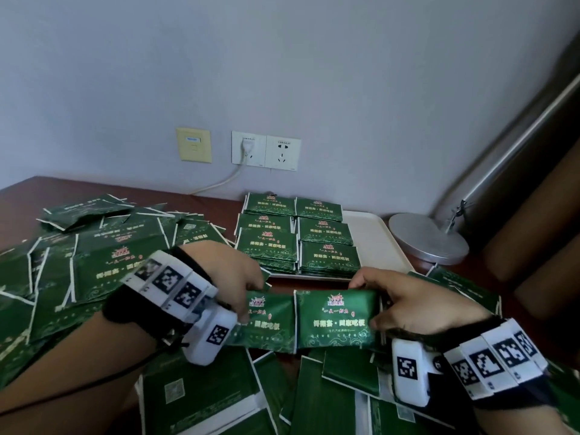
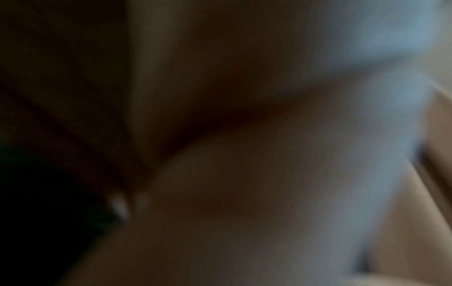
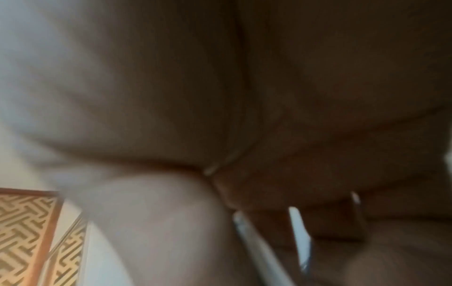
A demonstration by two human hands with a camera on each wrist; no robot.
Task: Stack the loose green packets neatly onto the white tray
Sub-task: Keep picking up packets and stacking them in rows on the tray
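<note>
In the head view my left hand (image 1: 241, 293) grips a green packet (image 1: 266, 321) by its left end, and my right hand (image 1: 386, 306) grips a second green packet (image 1: 335, 321) by its right end. The two packets are held side by side, edges touching, above the heap. Beyond them the white tray (image 1: 376, 237) carries neat stacks of green packets (image 1: 298, 237) in two columns on its left part. Loose green packets (image 1: 78, 271) cover the table to the left and below my hands. Both wrist views are blurred skin at close range.
A round silver lamp base (image 1: 428, 237) stands right of the tray. Wall sockets (image 1: 266, 150) with a white cable sit behind the table. A brown chair back (image 1: 539, 252) is at the right. The tray's right part is bare.
</note>
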